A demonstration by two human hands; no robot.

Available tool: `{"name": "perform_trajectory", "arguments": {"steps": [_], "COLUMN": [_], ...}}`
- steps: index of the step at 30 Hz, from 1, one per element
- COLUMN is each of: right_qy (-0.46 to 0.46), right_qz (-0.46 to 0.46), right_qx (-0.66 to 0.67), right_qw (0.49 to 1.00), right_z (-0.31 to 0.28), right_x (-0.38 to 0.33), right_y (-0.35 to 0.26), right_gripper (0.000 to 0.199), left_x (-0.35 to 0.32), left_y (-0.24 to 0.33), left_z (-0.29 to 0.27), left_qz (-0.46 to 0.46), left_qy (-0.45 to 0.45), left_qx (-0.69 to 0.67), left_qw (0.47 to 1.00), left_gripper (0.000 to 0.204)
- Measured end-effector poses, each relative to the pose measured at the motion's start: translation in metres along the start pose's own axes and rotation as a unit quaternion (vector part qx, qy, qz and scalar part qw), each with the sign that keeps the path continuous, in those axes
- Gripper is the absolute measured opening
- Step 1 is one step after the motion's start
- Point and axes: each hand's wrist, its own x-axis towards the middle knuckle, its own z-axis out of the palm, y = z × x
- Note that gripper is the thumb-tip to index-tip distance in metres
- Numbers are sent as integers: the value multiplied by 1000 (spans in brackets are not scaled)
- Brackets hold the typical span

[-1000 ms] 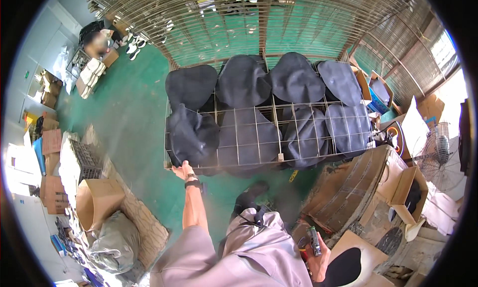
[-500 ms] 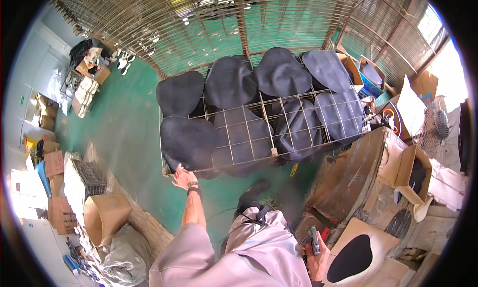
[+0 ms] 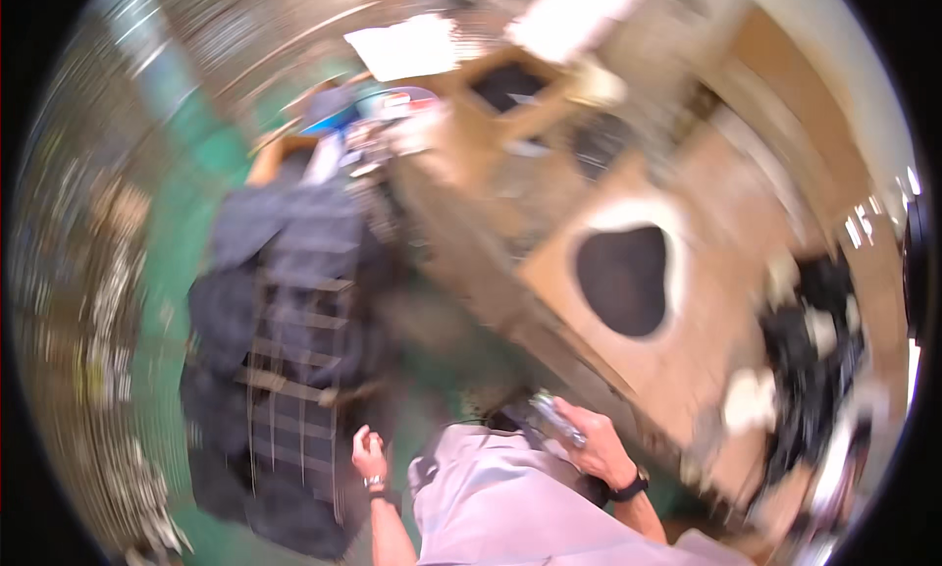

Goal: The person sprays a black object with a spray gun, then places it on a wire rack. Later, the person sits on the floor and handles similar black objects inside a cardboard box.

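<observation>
My right hand (image 3: pixel 592 446) is closed around a hand-held tool (image 3: pixel 554 416) with a shiny metallic body, blurred by motion. It hangs beside the near edge of a bench. My left hand (image 3: pixel 369 456), loosely curled with fingers apart and nothing visible in it, is just right of a wire rack (image 3: pixel 329 394). Dark, rounded, flexible sheets (image 3: pixel 294 208) lie on and under the rack's bars. A black rounded piece (image 3: pixel 623 280) rests flat on a cardboard sheet (image 3: pixel 549 268) on the bench, ringed by a pale patch.
Beyond the rack's far end are an open carton (image 3: pixel 280 159) and blue-and-red clutter. Another box (image 3: pixel 510 80) with something dark inside stands at the bench's far end. A heap of black and whitish material (image 3: pixel 810 340) lies at the right. Green floor (image 3: pixel 162 311) shows along the rack's left side.
My view has swung to the right, so the rack now stands on the left and the bench on the right. My left hand has come away from the rack's corner; the tool stays in my right hand.
</observation>
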Motion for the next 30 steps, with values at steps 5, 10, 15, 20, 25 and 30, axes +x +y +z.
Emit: {"name": "perform_trajectory", "arguments": {"steps": [5, 10, 15, 20, 25, 30], "right_qy": [130, 322, 393, 432, 460, 414], "right_qz": [126, 193, 246, 240, 220, 178], "right_qx": [40, 21, 51, 39, 43, 60], "right_qw": [983, 926, 884, 868, 859, 890], "right_z": [-55, -85, -104, -116, -125, -129], "right_x": [-74, -146, -183, -177, -151, -127], "right_y": [34, 31, 32, 35, 37, 27], "right_gripper": [60, 61, 60, 58, 50, 55], "left_x": [14, 34, 51, 54, 63, 90], "left_y": [-20, -32, -17, 22, 40, 45], "left_z": [76, 97, 143, 200, 229, 229], "left_qz": [-212, -159, -355, -250, -258, -330], "left_qy": [-329, -381, -346, -420, -435, -420], "left_qx": [46, 320, 85, 146, 123, 79], "left_qw": [919, 853, 864, 860, 854, 841], "left_gripper": [40, 42, 36, 43, 43, 30]}}
